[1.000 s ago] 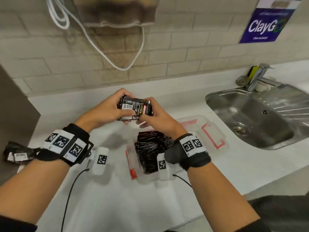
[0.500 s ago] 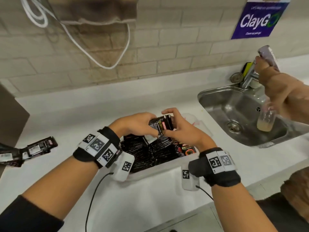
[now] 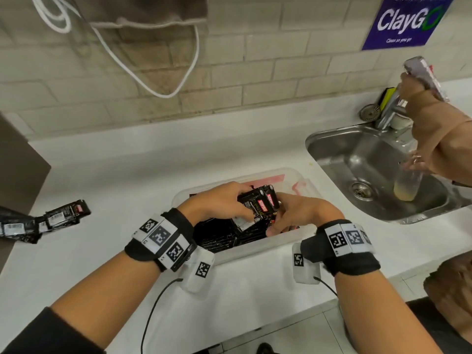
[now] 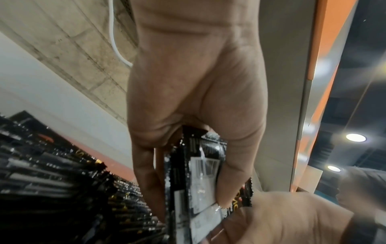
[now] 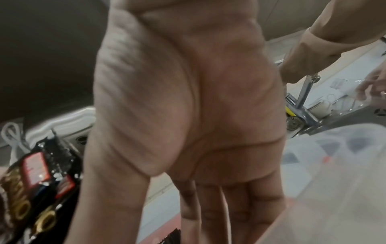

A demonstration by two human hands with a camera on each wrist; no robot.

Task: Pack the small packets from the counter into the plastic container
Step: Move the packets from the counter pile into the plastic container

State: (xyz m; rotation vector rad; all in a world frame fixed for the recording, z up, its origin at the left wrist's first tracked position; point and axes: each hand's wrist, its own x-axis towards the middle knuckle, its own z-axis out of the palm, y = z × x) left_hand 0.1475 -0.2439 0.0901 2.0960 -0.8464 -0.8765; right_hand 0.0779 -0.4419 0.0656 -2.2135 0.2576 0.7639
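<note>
The clear plastic container (image 3: 281,242) stands on the white counter right in front of me, with several black packets (image 3: 219,237) lying in it. Both hands hold a small stack of black packets with red labels (image 3: 258,204) just above that pile. My left hand (image 3: 217,203) pinches the stack's left end between thumb and fingers (image 4: 236,178). On the right, my right hand (image 3: 298,213) grips the other end, thumb (image 5: 108,189) against the printed face (image 5: 35,178). More packets (image 3: 63,215) lie at the counter's far left.
A steel sink (image 3: 383,175) with a tap (image 3: 390,111) lies to the right. Another person's hands (image 3: 439,139) are over it, one holding a glass (image 3: 406,187). A dark cabinet side (image 3: 18,169) stands at the left, and a white cable (image 3: 153,72) hangs on the brick wall.
Both hands have brought the stack down from above the counter into the container. Another person's hands have come in over the sink.
</note>
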